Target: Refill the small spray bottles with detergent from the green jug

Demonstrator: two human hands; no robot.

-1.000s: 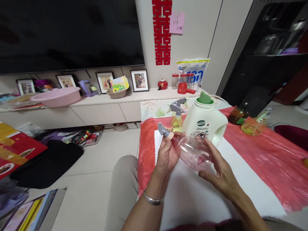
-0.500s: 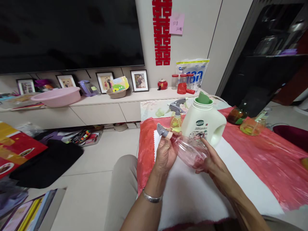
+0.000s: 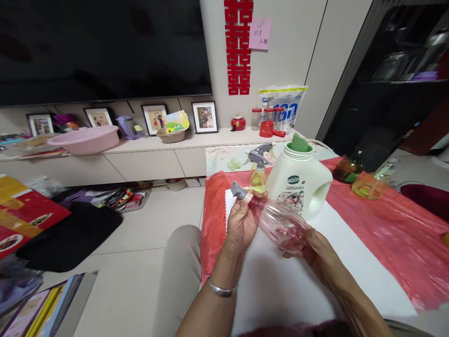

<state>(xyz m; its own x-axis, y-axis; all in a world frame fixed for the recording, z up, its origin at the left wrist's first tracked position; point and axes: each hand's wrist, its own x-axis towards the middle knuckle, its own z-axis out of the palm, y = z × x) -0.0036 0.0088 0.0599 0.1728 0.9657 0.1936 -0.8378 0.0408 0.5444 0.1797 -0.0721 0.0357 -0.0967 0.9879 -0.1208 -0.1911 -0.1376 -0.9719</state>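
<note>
A clear pink bottle (image 3: 283, 223) with a grey spout cap (image 3: 239, 191) lies tilted between my hands, cap end up and to the left. My left hand (image 3: 242, 223) is closed round its neck, just below the cap. At the wide base, my right hand (image 3: 321, 252) grips the bottle with the fingers partly hidden beneath it. Right behind the bottle stands a pale green jug (image 3: 298, 182) with a green piece (image 3: 300, 142) in its open mouth. A small spray bottle (image 3: 258, 174) with a grey trigger head and yellowish body stands left of the jug.
Red plastic sheeting (image 3: 379, 243) and a white cloth (image 3: 280, 290) cover the table. A dark bottle (image 3: 348, 168) and a yellowish glass container (image 3: 370, 185) stand at the right. Behind, a low cabinet (image 3: 147, 164) holds a pink basin (image 3: 86, 140), picture frames and jars.
My right hand has shifted its grip; its index finger, stretched along the bottle before, is now bent in at the base. The bottle stays in both hands.
</note>
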